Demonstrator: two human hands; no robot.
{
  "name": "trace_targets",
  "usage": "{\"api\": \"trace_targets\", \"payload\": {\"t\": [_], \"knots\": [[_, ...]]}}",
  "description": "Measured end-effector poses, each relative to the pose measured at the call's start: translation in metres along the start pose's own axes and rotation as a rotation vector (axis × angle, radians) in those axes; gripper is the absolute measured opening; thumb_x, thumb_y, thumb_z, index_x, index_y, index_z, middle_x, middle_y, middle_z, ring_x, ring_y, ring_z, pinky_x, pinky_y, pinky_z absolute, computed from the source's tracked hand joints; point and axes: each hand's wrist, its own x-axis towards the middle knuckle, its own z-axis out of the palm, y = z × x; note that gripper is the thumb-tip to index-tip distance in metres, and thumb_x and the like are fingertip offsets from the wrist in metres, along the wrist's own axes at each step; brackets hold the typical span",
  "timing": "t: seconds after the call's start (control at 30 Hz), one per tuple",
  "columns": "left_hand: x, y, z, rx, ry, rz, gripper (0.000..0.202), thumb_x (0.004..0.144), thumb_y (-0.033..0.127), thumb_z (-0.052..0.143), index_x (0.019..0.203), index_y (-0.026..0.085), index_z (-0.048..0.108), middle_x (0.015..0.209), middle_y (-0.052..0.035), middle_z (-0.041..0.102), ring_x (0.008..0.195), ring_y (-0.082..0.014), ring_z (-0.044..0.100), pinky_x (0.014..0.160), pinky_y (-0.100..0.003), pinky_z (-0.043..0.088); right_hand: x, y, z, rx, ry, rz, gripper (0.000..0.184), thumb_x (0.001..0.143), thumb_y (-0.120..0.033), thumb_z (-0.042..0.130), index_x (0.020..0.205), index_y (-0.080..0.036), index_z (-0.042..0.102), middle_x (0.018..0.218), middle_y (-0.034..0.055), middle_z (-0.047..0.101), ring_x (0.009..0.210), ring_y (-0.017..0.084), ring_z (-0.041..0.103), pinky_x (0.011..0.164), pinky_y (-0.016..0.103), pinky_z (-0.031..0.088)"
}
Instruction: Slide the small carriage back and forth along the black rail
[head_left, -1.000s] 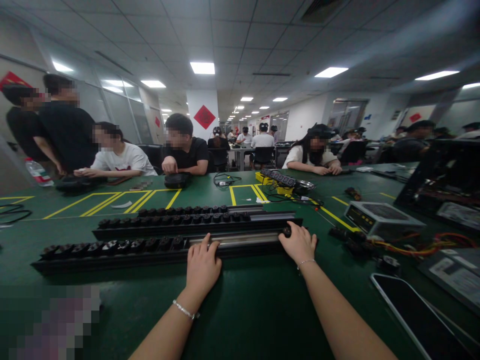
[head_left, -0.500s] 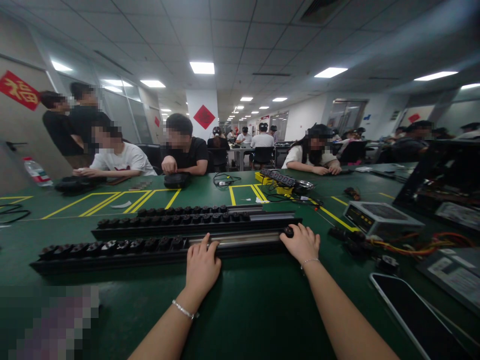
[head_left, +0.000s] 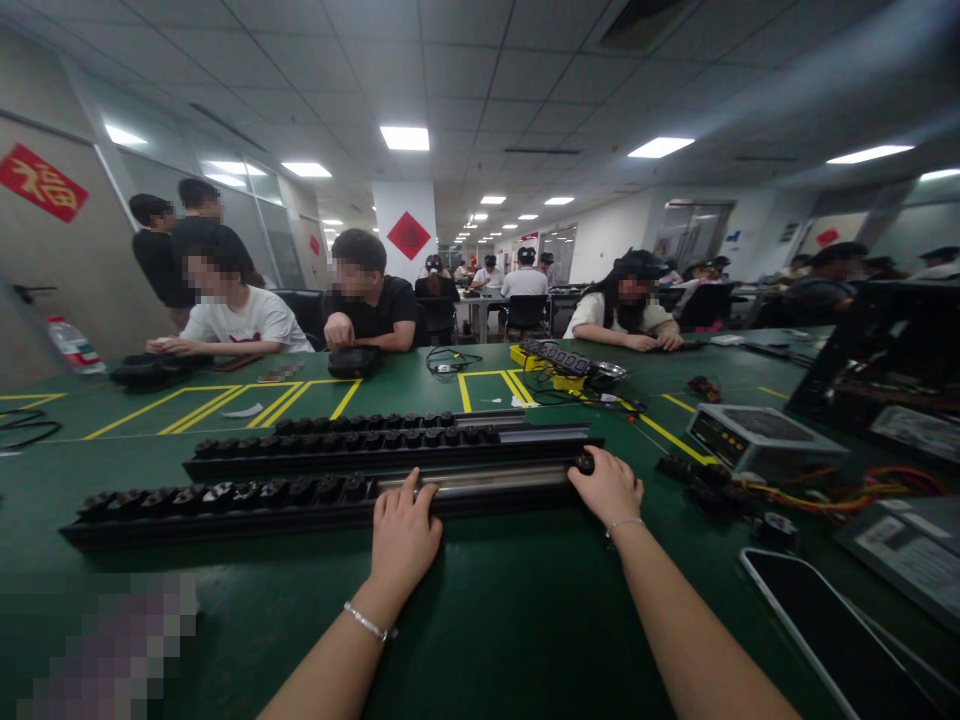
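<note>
A long black rail (head_left: 225, 515) with a row of black socket modules lies across the green table (head_left: 487, 620) in front of me. My left hand (head_left: 403, 540) rests on the rail's bare metal stretch, fingers pressed against its near edge. At the rail's right end my right hand (head_left: 611, 488) is curled around a small black module (head_left: 585, 463). A second black rail (head_left: 390, 448) filled with modules lies just behind the first.
A grey power supply (head_left: 757, 436) with coloured wires sits to the right, a dark phone (head_left: 825, 620) at the near right. Yellow lines mark the table. A power strip (head_left: 559, 356) and cables lie further back. Several people sit opposite.
My right hand has slid slightly to the right with the small module, to the end of the rail. My left hand has stayed put. Two people at the far left have walked rightward.
</note>
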Motion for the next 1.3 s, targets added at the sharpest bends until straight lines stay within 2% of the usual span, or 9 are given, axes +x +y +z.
{"api": "trace_targets", "payload": {"t": [0.3,0.4,0.53,0.6,0.83,1.13,1.3], "knots": [[0.000,0.000,0.001,-0.011,-0.008,-0.009,0.041,0.076,0.021,0.048,0.115,0.025,0.058,0.137,-0.0072,0.047,0.108,-0.0242,0.050,0.098,-0.041,0.030,0.002,0.003,-0.007,0.012,0.004,-0.007,0.048,0.075,-0.034,0.043,0.121,-0.025,0.052,0.126,0.0048,0.054,0.115,0.027,0.045,0.095,0.045,0.036],[0.000,0.001,0.000,-0.019,-0.015,-0.015,0.041,0.075,0.020,0.048,0.115,0.025,0.058,0.138,-0.0071,0.046,0.109,-0.0241,0.050,0.099,-0.041,0.030,0.004,0.007,-0.005,0.012,0.032,-0.007,0.048,0.074,-0.036,0.045,0.121,-0.025,0.053,0.127,0.0060,0.052,0.116,0.027,0.044,0.097,0.043,0.036],[0.000,0.001,-0.002,-0.019,-0.026,-0.014,0.041,0.075,0.020,0.048,0.114,0.025,0.058,0.138,-0.0072,0.046,0.109,-0.0242,0.050,0.098,-0.041,0.031,0.006,0.012,0.001,-0.020,0.080,0.014,0.051,0.073,-0.042,0.046,0.121,-0.024,0.054,0.135,0.0085,0.042,0.125,0.029,0.034,0.099,0.043,0.033],[0.000,0.001,-0.002,-0.010,-0.021,-0.014,0.041,0.075,0.020,0.049,0.114,0.025,0.059,0.138,-0.0069,0.047,0.109,-0.0241,0.050,0.098,-0.041,0.031,0.007,0.014,0.004,-0.031,0.094,0.002,0.051,0.073,-0.041,0.046,0.120,-0.023,0.054,0.133,0.0089,0.043,0.126,0.028,0.032,0.102,0.042,0.030],[0.000,0.001,0.000,-0.003,-0.004,-0.008,0.041,0.074,0.020,0.049,0.114,0.024,0.059,0.137,-0.0073,0.047,0.109,-0.0242,0.050,0.098,-0.041,0.031,0.012,0.022,0.009,0.011,0.120,-0.086,0.049,0.074,-0.034,0.044,0.119,-0.019,0.054,0.122,0.0084,0.053,0.119,0.025,0.041,0.103,0.039,0.027],[0.000,0.001,-0.001,-0.015,-0.013,-0.005,0.040,0.076,0.021,0.048,0.114,0.024,0.058,0.137,-0.0076,0.047,0.110,-0.0244,0.050,0.099,-0.042,0.030,0.014,0.024,0.006,0.044,0.084,-0.012,0.047,0.076,-0.037,0.042,0.119,-0.023,0.055,0.127,0.0072,0.050,0.119,0.027,0.040,0.096,0.041,0.034],[0.000,0.001,0.001,-0.012,-0.007,-0.008,0.041,0.075,0.020,0.048,0.115,0.024,0.058,0.137,-0.0080,0.047,0.109,-0.0247,0.050,0.099,-0.042,0.030,0.016,0.025,0.007,0.076,0.100,-0.048,0.045,0.075,-0.031,0.042,0.117,-0.021,0.055,0.125,0.0075,0.052,0.119,0.024,0.041,0.101,0.038,0.030]]}}
